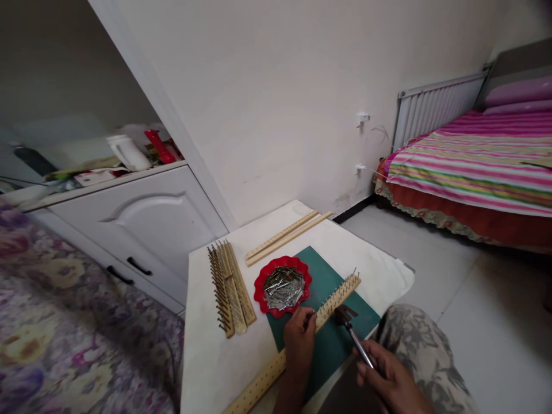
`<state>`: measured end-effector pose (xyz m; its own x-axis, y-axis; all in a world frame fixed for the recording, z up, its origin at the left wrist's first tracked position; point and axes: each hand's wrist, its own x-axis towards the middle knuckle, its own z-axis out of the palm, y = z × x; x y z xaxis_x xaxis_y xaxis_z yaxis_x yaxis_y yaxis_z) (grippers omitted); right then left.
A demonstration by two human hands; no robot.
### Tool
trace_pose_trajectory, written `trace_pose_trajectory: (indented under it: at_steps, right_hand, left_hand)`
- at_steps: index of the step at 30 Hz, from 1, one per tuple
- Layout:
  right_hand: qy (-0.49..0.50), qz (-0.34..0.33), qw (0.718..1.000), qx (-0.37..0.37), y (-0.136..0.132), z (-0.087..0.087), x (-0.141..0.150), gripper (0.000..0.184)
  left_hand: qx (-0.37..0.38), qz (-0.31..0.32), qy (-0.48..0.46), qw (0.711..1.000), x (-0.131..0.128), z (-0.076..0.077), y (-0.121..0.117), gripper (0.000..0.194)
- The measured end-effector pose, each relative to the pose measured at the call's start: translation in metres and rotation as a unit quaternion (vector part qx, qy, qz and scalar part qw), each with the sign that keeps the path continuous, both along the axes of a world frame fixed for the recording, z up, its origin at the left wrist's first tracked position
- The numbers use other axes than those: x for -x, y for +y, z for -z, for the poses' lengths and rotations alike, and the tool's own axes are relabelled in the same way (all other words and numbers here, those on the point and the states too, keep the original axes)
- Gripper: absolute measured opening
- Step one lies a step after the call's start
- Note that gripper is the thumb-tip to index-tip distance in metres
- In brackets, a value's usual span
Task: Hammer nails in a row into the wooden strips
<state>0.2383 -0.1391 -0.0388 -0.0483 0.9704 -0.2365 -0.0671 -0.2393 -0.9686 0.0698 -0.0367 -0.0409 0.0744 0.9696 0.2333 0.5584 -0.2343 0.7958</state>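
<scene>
A claw hammer [345, 315] is in my right hand [383, 371], its fingers wrapped round the handle. The hammer's head hangs just beside a perforated wooden strip [338, 296], which has a row of upright nails along it. On the near part of this strip, my left hand [301, 333] is closed in a pinch on what looks like a nail, mostly hidden by the fingertips. The strip runs over a green mat [317, 356], and its lower part continues past my left wrist. A red scalloped bowl [260, 275] full of loose nails stands next to my left hand.
Several wooden strips [236, 282], some bristling with nails, lie at the left of the white table [200, 362]. Two more strips [287, 237] are at the back by the wall. My knee [414, 328] borders the table's right side. A cabinet [146, 218] stands left, a bed [466, 172] right.
</scene>
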Motion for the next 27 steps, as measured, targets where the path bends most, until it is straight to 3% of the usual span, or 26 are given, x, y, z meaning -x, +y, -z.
trace_pose_trajectory:
  at_steps: [8,17,27]
  right_hand:
    - [-0.006,-0.012,1.0,-0.004,0.001,-0.013,0.0,0.038]
    - [-0.018,-0.065,0.997,-0.033,0.015,-0.043,0.011,0.037]
    - [0.0,-0.013,1.0,-0.026,0.01,-0.049,-0.005,0.038]
  left_hand:
    - [-0.005,0.002,0.015,1.0,-0.002,-0.003,0.0,0.018]
    - [0.011,0.009,0.028,1.0,-0.003,-0.004,0.0,0.019]
    - [0.011,-0.002,0.02,1.0,-0.004,-0.003,-0.001,0.019]
